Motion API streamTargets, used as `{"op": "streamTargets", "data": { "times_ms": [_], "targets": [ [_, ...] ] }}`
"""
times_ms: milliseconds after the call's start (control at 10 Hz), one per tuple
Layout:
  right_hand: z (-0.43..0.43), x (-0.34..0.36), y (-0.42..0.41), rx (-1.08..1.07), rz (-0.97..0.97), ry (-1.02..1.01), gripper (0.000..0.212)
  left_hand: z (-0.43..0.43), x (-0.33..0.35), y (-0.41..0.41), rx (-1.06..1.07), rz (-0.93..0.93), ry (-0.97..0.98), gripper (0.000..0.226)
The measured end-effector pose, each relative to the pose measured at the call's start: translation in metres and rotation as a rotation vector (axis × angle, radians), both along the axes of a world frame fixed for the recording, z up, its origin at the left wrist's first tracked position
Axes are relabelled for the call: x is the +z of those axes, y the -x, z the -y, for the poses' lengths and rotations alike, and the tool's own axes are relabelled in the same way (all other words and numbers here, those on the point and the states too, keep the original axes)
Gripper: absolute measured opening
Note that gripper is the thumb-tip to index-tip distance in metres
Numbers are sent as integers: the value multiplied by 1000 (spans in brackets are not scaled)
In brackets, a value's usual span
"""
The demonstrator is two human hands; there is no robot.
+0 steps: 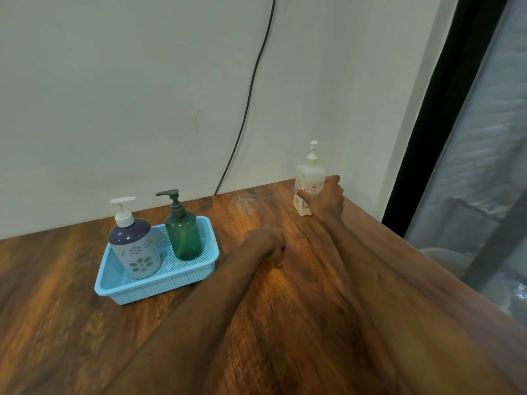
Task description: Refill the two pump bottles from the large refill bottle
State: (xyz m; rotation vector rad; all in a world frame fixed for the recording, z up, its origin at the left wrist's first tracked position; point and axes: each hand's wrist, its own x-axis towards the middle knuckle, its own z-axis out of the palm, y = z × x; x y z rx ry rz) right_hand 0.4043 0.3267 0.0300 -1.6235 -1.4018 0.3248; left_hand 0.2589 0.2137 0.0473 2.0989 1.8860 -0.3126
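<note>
A cream refill bottle with a white pump stands upright at the back right of the wooden table. My right hand grips its lower body, thumb across the label. Two pump bottles stand in a light blue mesh basket at the left: a grey and navy one with flower cut-outs and a translucent green one with a dark pump. My left hand rests on the table to the right of the basket, fingers curled downward, holding nothing.
A black cable hangs down the white wall behind the table. The table's right edge runs beside a dark window frame with glass.
</note>
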Motion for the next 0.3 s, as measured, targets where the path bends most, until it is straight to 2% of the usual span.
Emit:
{"op": "streamTargets", "data": {
  "times_ms": [300],
  "targets": [
    [13,-7,-2,34,5,-9,91,0,5,-5,13,-32,25,69]
  ]
}}
